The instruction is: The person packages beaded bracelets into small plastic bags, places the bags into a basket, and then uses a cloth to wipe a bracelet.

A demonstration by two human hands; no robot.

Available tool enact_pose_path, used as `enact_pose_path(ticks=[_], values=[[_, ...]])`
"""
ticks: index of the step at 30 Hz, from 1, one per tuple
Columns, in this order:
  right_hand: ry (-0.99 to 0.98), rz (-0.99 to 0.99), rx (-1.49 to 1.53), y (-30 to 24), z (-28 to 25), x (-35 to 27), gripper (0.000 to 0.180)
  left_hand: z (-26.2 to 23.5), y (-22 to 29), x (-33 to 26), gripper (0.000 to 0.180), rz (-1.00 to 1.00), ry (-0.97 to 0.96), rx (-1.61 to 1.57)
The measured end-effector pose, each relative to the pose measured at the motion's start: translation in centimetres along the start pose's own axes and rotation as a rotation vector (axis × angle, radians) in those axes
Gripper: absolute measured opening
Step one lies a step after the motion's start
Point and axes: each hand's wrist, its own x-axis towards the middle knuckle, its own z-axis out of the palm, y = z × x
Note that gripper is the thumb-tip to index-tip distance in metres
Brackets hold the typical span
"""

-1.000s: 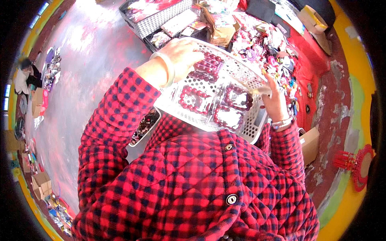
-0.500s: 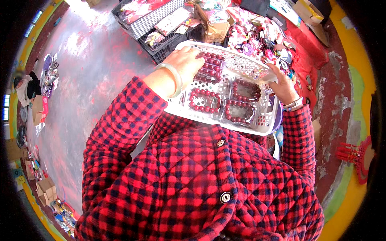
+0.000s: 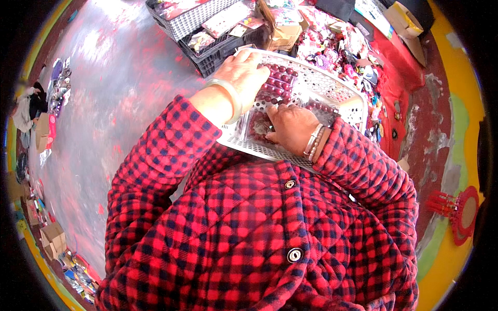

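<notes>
A white plastic basket (image 3: pixel 358 98) with perforated walls is in front of my chest. My left hand (image 3: pixel 241 78) is closed over its upper left rim, the thumb inside beside a stack of dark red bead bracelets (image 3: pixel 280 83) in clear packs. Inside the basket, my right hand (image 3: pixel 295 127) has thumb and fingers around a packed red bead bracelet (image 3: pixel 258 126) at the near left, which the hand partly covers. Another bead bracelet (image 3: pixel 322 107) shows beyond the right wrist; whatever lies under that forearm is hidden.
Beyond the basket, black crates (image 3: pixel 207 57) hold packaged goods, with a cardboard box (image 3: pixel 286 36) beside them. A heap of small colourful items (image 3: pixel 337 52) covers red cloth (image 3: pixel 397 57) at the far right. Boxes and loose goods line the left wall.
My right hand has let go of the basket's right rim and moved left onto the near-left bracelet pack. My left hand stays at the left rim.
</notes>
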Motion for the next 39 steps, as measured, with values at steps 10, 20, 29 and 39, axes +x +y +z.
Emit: enact_pose_path(ticks=[10, 20, 29, 39], values=[[-0.003, -0.063, 0.19, 0.3, -0.7, 0.3, 0.027, 0.2, -2.1, -1.2, 0.034, 0.082, 0.03, -0.075], [0.056, -0.136, 0.266, 0.7, 2.4, 2.0, 0.03, 0.6, -2.4, -1.5, 0.036, 0.07, 0.005, -0.062], [-0.025, -0.14, 0.282, 0.5, 1.0, 1.6, 0.045, 0.2, -2.6, -1.4, 0.034, 0.084, 0.009, -0.079], [-0.055, -0.383, 0.429, 0.5, -1.4, 0.5, 0.044, 0.5, -3.8, -2.2, 0.032, 0.154, 0.074, -0.114]])
